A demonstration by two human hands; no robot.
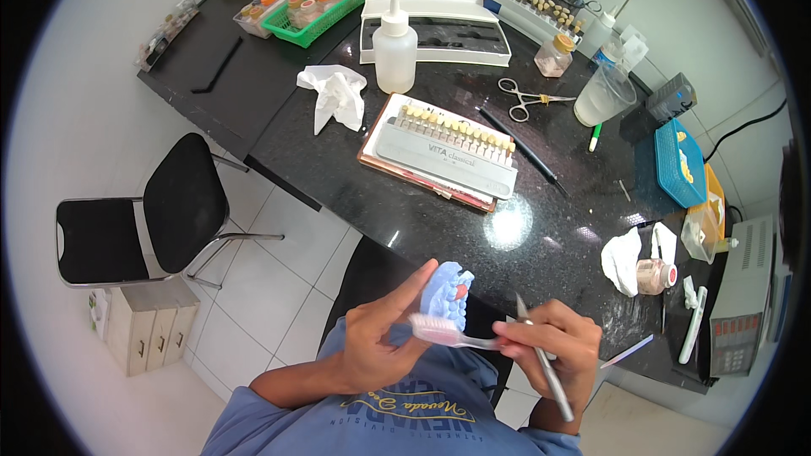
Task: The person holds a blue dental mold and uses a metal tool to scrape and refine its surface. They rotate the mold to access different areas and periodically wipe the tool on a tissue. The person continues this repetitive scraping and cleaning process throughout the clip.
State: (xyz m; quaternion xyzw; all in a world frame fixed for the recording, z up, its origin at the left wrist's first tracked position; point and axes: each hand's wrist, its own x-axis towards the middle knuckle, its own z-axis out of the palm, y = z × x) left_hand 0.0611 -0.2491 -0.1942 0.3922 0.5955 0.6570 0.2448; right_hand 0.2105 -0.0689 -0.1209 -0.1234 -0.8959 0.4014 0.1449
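Observation:
My left hand (382, 329) is closed round a blue dental cast (441, 294), held up in front of my shirt near the table's edge. A small pinkish patch shows among the cast's teeth. In my right hand (557, 342) is a toothbrush (439, 332) with a pale pink head and clear handle, its bristles beside the cast's lower end. Whether they touch I cannot tell. The same right hand also grips a slim metal carving knife (553, 384), its pointed blade sticking up past the fingers.
On the black table (338, 165) lie a tooth shade guide (448, 156), scissor-handled forceps (528, 100) and a dark pen-like tool (525, 150). A white squeeze bottle (395, 55) stands behind them. At right are crumpled tissue (623, 260) and a pink jar (653, 277). A black chair (186, 203) stands left.

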